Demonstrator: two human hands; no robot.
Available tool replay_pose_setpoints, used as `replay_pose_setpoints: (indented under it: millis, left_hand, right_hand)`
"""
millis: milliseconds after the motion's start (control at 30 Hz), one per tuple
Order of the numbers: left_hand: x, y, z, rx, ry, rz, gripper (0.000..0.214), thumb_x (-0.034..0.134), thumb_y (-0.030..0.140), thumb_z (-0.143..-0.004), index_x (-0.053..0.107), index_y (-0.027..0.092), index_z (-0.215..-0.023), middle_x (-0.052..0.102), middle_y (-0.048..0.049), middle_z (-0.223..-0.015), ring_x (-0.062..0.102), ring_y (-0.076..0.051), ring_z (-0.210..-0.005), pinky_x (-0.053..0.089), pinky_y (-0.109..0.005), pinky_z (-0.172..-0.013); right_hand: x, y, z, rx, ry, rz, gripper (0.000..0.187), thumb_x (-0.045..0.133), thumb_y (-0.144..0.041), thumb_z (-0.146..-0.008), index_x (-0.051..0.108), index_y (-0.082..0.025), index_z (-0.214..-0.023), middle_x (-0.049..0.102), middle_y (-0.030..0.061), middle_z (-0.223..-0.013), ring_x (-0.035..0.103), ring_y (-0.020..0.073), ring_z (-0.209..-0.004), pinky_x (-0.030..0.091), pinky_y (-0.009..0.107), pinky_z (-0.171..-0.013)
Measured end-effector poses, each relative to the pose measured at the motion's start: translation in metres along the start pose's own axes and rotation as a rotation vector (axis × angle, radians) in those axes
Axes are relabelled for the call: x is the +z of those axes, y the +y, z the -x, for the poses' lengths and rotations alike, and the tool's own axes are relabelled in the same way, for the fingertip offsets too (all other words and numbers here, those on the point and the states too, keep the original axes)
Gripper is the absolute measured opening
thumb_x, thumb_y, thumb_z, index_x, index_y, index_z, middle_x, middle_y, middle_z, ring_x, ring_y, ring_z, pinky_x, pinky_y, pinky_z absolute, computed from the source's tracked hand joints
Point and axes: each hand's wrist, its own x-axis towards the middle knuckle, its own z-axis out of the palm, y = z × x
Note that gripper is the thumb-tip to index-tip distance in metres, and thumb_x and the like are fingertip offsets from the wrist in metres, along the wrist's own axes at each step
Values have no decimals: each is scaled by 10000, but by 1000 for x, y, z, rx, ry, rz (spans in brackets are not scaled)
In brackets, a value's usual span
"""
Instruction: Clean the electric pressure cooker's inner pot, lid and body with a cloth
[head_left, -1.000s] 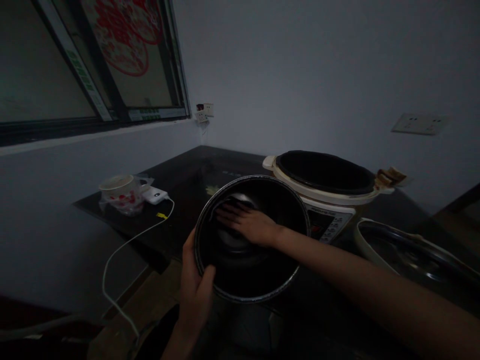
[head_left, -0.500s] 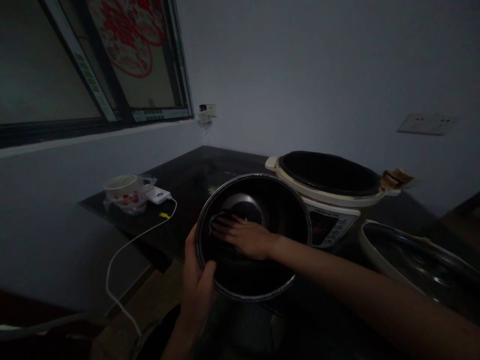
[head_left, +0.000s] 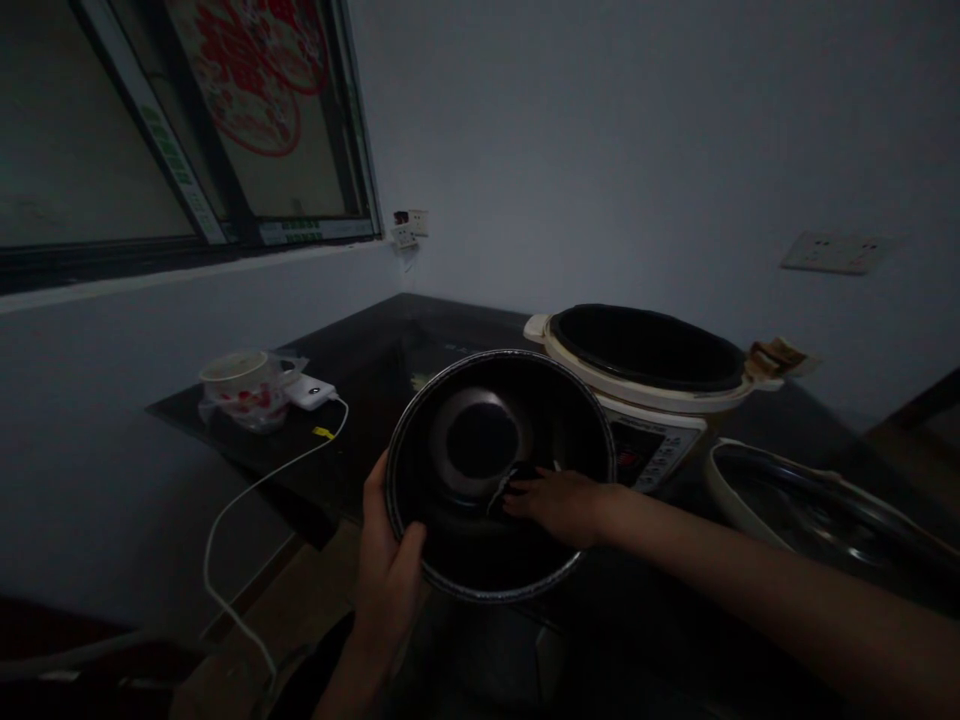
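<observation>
Black pot (head_left: 482,440) mid-scene, in front of the cooker, tilted, mouth toward the person, inside visible. Too dark under it to tell whether it rests on the table's near edge.

Left hand (head_left: 388,565): on the pot's left rim, thumb over the front edge, fingers behind on the outer side. Rim pinched between them.

Right hand (head_left: 559,503): inside the pot, lower right part, forearm crossing in from the right over the rim. Fingers close together, bent over a dark cloth (head_left: 516,478) with a pale edge. Thumb hidden; cannot tell if the cloth is pinched or just lying under the fingers.

Cooker (head_left: 645,394) beyond the pot, far right: cream rim, open top, dark inside, button panel in front, partly covered by the pot. Brown scrap (head_left: 781,358) at its right handle. Lid (head_left: 821,515) right of the cooker, nearer, pale rim, clear middle.

Dark table (head_left: 352,345). On its left: cup (head_left: 238,385) in a clear plastic bag, red marks, small white box (head_left: 311,391) just beside it. White cable (head_left: 208,550) runs from the box down off the near edge; yellow tag (head_left: 324,433) by it.

Window (head_left: 311,175) far left, red decorations on the glass. Socket plate (head_left: 838,253) on the far wall, right.
</observation>
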Motion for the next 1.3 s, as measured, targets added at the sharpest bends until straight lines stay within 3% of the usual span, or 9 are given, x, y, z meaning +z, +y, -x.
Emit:
replay_pose_setpoints:
  millis: [200,333,467,600,700,833,1033,1133,1300]
  left_hand:
    - [-2,-5,2,33,-20,-47,603,481,117,-778,405,203,-1370,525,-83,-1374,499,-247,-1274,353,-416,-1116]
    - [-3,-8,3,65,-60,-44,603,486,135,-809,370,213,-1396,492,-88,-1408,467,-247,-1305,362,-414,-1112]
    - [-5,-8,2,56,-67,-44,599,480,136,-814,370,213,-1397,481,-90,-1420,445,-250,-1326,357,-415,-1115]
    - [-6,-8,2,60,-88,-42,619,481,135,-817,353,232,-1414,448,-81,-1451,418,-247,-1348,352,-402,-1120]
    - [-5,-8,1,33,-66,-29,618,488,134,-805,373,219,-1405,414,-96,-1475,419,-259,-1348,350,-409,-1120]
    - [-4,-6,0,46,-73,-10,633,496,128,-790,376,216,-1405,444,-86,-1455,422,-254,-1346,353,-393,-1118]
    - [-4,-3,1,36,-72,15,635,499,109,-781,395,223,-1398,460,-72,-1447,415,-249,-1353,342,-383,-1127]
    - [-4,-4,2,12,-75,11,637,496,117,-798,377,226,-1414,415,-77,-1481,409,-250,-1358,356,-379,-1117]
    - [-4,-6,3,23,-64,3,623,493,119,-803,379,215,-1408,453,-83,-1450,423,-252,-1346,356,-390,-1116]
  right_hand:
    - [-7,-6,-2,316,160,119,380,471,-10,-801,709,-98,-1084,680,199,-1158,576,315,-1199,388,517,-1041]
    - [-11,-10,-6,483,310,175,437,368,12,-838,627,26,-1189,581,284,-1270,525,336,-1252,398,485,-1045]
    - [-11,-6,-13,557,433,178,555,287,29,-853,419,31,-1392,412,254,-1442,413,315,-1349,379,456,-1079]
    - [-20,4,-26,501,532,156,612,259,-10,-887,225,-42,-1497,248,168,-1551,324,286,-1404,370,426,-1094]
    - [-30,12,-42,327,597,134,688,317,-21,-876,128,-138,-1528,125,60,-1598,200,242,-1453,326,409,-1130]
    - [-30,6,-66,58,668,61,666,398,-108,-899,165,-152,-1521,103,59,-1603,136,282,-1464,192,532,-1165]
    - [-14,-13,-70,-226,539,49,597,426,-294,-958,227,-160,-1505,175,62,-1596,141,265,-1465,111,549,-1172]
    - [-16,-7,-64,-175,535,21,630,459,-334,-951,209,-196,-1512,167,49,-1596,114,247,-1471,110,521,-1177]
    - [-21,7,-58,107,596,-105,798,562,-373,-897,109,-199,-1531,45,69,-1610,31,285,-1475,100,527,-1174]
